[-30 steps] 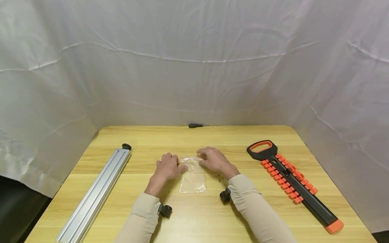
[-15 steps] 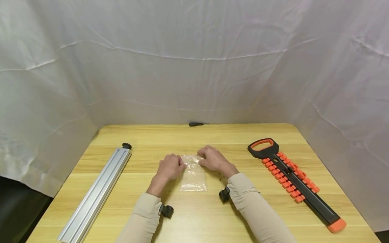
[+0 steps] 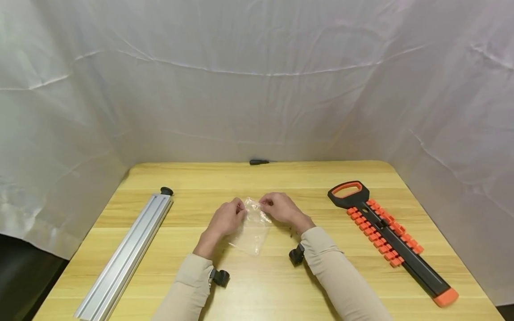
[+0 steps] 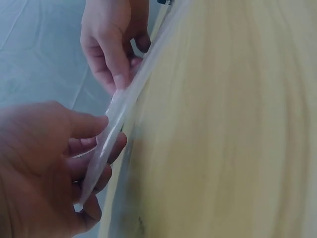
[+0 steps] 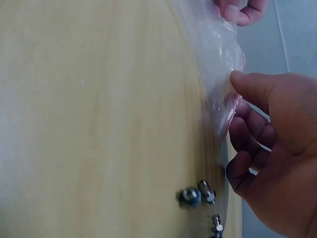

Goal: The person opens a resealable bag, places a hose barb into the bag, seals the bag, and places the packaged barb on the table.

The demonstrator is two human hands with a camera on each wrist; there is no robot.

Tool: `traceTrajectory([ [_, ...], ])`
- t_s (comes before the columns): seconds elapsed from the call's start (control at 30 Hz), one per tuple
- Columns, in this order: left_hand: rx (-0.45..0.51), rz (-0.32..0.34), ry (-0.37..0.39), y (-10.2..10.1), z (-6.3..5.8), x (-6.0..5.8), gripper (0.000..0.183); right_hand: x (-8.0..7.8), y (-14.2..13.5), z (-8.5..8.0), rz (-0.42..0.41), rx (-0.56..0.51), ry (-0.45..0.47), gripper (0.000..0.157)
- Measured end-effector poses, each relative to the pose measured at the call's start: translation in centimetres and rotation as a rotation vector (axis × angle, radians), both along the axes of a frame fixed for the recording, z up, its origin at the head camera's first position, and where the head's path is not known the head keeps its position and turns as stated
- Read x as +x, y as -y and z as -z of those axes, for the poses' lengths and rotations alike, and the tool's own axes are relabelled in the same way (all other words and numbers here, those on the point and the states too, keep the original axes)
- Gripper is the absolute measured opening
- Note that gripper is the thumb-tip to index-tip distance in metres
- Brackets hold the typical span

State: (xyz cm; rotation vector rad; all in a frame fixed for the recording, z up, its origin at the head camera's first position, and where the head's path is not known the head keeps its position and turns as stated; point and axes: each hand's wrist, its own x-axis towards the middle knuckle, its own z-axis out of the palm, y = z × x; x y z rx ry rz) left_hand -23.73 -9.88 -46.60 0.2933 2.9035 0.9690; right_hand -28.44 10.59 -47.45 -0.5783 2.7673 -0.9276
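Note:
Between both hands is a clear plastic zip bag (image 3: pixel 250 236), raised at its top edge and slanting down toward the person. A thin red line shows along its mouth in the right wrist view. My left hand (image 3: pixel 225 219) pinches the bag's left side; in the left wrist view the thumb lies on one face of the film (image 4: pixel 105 141) and the fingers behind it. At the upper right corner, my right hand (image 3: pixel 282 208) pinches the bag near the red line, thumb against curled fingers. No contents show inside the bag.
Several small shiny metal fittings (image 5: pixel 206 192) lie on the table below my right hand. A silver metal rail with a black knob (image 3: pixel 128 254) lies at left. An orange and black socket rack (image 3: pixel 381 227) lies at right, and a screwdriver (image 3: pixel 260 162) at the back edge.
The bag, lying flat and square before, is now lifted at the top and skewed, its lower end swung left. My left hand has moved slightly up along its edge; the right has barely moved.

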Motion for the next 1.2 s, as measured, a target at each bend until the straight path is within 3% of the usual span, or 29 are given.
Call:
traceTrajectory([
  [0.2, 0.086, -0.005, 0.102, 0.8, 0.2, -0.1, 0.025, -0.1, -1.0, -0.3, 0.069, -0.015, 0.022, 0.009],
  [0.33, 0.104, -0.023, 0.118, 1.6, 0.2, -0.3, 0.025, -0.2, -1.7, -0.7, 0.109, -0.032, 0.073, 0.008],
  [0.63, 0.082, -0.018, 0.101, 2.5, -0.2, -0.7, 0.020, -0.2, -1.7, -1.1, 0.118, -0.153, 0.231, 0.043],
  [0.77, 0.061, 0.010, 0.081, 2.4, -0.3, -1.0, 0.019, -0.2, -1.5, -0.9, 0.123, -0.168, 0.248, 0.051],
  [0.93, 0.020, 0.018, 0.038, 2.4, -0.5, -1.8, 0.019, 0.6, -1.2, -1.0, 0.139, -0.154, 0.244, 0.042],
  [1.2, -0.065, -0.039, 0.014, 1.6, -0.2, -2.5, 0.017, 1.7, -0.9, -1.4, 0.172, -0.029, 0.189, 0.027],
])
